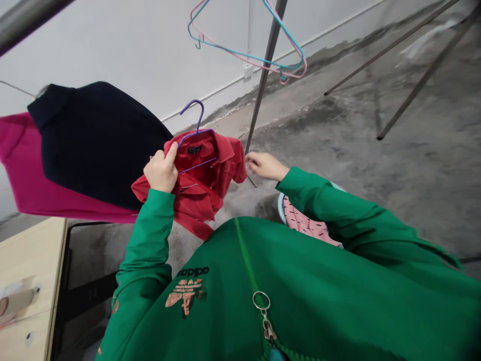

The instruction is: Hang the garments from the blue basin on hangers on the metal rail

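Head view: left hand (161, 169) clamped on red jacket (195, 204) at its shoulder, before wearer's chest; purple hanger (202, 115) inside. Right hand (265, 165) beside opposite sleeve, fingers curled, blurred; cannot tell if gripping. Dark garment (93, 140) crowds left side; open floor (338, 145) right. Green top (225, 276) reads "adidas"; collar label (194, 150) too small to read.

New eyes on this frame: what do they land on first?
Probably the wearer's green top, filling much of the lower frame. Then the red jacket near the centre on a purple hanger, with the left hand gripping one shoulder and the right hand close by the other side, contact unclear. At left, a black garment hangs in front of a magenta one.
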Demonstrator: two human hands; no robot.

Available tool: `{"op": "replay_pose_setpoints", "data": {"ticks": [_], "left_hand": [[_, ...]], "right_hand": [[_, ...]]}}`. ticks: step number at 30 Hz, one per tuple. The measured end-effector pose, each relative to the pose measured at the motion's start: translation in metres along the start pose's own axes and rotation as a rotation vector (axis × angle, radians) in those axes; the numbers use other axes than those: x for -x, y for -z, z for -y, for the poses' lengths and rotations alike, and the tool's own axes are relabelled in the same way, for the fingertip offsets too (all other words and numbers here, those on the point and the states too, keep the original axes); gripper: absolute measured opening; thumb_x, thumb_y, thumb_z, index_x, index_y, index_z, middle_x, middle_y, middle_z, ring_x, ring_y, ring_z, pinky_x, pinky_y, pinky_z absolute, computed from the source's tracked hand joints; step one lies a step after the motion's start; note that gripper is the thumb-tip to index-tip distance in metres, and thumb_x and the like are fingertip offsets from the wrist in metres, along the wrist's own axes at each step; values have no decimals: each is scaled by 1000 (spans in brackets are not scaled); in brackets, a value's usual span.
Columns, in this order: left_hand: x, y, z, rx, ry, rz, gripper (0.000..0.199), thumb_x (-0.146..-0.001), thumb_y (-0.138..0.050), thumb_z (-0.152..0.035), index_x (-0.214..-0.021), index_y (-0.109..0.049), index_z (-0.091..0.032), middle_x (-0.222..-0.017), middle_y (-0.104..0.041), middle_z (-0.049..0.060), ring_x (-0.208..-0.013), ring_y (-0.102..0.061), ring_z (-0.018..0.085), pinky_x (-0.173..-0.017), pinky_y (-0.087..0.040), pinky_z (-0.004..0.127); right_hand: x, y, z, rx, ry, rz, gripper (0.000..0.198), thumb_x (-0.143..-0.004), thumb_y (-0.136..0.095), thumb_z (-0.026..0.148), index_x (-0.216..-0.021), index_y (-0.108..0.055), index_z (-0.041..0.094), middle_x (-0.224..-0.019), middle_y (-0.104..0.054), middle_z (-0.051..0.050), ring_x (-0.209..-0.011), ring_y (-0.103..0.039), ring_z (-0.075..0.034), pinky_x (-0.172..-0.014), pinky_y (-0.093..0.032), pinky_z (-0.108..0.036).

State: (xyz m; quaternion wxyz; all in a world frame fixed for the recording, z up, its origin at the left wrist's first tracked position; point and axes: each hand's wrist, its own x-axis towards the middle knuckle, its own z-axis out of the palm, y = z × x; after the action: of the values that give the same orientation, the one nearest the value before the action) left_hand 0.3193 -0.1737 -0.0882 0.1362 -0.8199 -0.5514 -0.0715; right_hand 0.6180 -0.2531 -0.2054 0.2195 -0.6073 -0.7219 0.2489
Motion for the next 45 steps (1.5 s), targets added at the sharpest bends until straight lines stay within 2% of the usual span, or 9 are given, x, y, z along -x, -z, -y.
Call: {"op": "replay_pose_setpoints", "data": {"ticks": [5,11,15,20,27,31,35,40,45], "left_hand": [[9,10,6,152,-87,-163,46,-92,-38,-21,-131,-61,-28,-75,-50,7,-74,-54,19,-69,-41,33],[12,19,12,178,-149,-107,47,-96,-30,-27,-131,-60,-22,-80,-55,7,-83,-60,19,-74,-42,34],[7,13,9,283,-88,-99,47,-98,-27,-30,-133,-57,-20,-107,-63,11,-110,-59,25,-93,-42,41],[8,10,9,350,-141,-110,44,-96,-32,-26,-133,-57,-25,-140,-52,11,-137,-41,27,-116,-21,51],[31,-4,61,670,-115,78,66,-92,-41,-37,-152,-25,-17,-132,-60,12,-127,-52,21,-112,-35,40],[42,-37,72,734,20,168,72,-81,-55,-43,-143,-41,-8,-131,-60,17,-121,-56,25,-110,-39,41],[49,-53,72,882,80,210,49,-81,-49,-40,-116,-63,-8,-113,-69,13,-105,-63,23,-99,-48,36],[55,-37,86,832,65,226,38,-83,-46,-39,-100,-68,-13,-97,-71,8,-93,-64,21,-90,-51,34],[53,-11,74,685,-195,182,52,-85,-50,-43,-128,-56,-16,-127,-61,12,-116,-55,24,-105,-41,40]], "right_hand": [[-35,24,-29,86,169,-324,52,-80,-56,24,-132,-49,17,-139,-49,-15,-131,-42,-31,-111,-34,-50],[-48,20,-15,73,284,-195,28,-90,-37,31,-100,-61,18,-98,-65,-12,-94,-59,-23,-86,-48,-37],[-35,5,15,-1,308,-215,30,-91,-34,33,-98,-60,19,-96,-66,-10,-91,-61,-20,-82,-48,-31],[-24,6,24,-21,236,-305,28,-90,-38,38,-90,-61,23,-92,-69,-9,-88,-63,-22,-80,-49,-34],[0,43,-6,-131,126,-465,25,-79,-45,35,-80,-64,20,-85,-72,-11,-78,-67,-21,-75,-52,-34],[13,62,-6,-180,120,-505,21,-75,-51,36,-72,-65,21,-77,-72,-10,-71,-66,-22,-69,-52,-36],[20,79,-10,-200,115,-516,17,-74,-55,34,-69,-67,22,-74,-70,-9,-69,-64,-22,-67,-52,-37],[29,87,-18,-258,37,-534,13,-72,-62,34,-69,-68,23,-70,-68,-7,-67,-63,-21,-66,-51,-37],[31,84,-5,-286,34,-514,22,-74,-64,44,-70,-69,23,-73,-69,-6,-67,-64,-21,-66,-53,-36]]}}
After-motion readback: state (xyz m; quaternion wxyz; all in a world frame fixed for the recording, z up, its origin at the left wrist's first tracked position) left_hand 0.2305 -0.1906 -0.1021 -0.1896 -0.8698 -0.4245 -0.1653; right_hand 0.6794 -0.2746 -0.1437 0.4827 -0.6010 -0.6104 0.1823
